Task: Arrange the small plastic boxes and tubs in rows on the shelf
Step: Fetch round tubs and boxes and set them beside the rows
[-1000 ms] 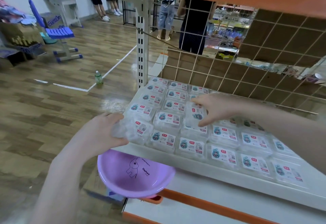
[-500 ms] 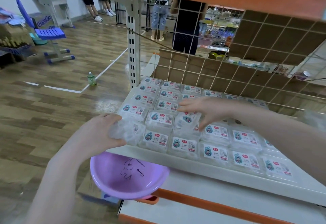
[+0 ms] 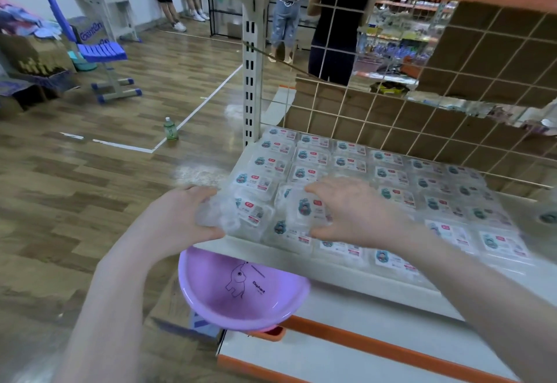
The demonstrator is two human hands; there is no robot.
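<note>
Looks mostly done to me: the shelf (image 3: 346, 280) is already covered with little clear boxes (image 3: 388, 176) in rows, running from the back grid right up to the front edge. What's left seems to be the front left corner, where the rows aren't quite squared up yet.

The left hand (image 3: 184, 217) sits at that corner, fingers curled around a crinkly clear box (image 3: 241, 214) that hangs partly over the shelf's left edge. The right hand (image 3: 358, 211) is just beside it near the front edge, fingers and thumb bent loosely around the sides of another box (image 3: 304, 211) that sits on top of the front-row ones, so it probably still needs a slot. A purple bowl (image 3: 238, 289) pokes out from the shelf below.
</note>
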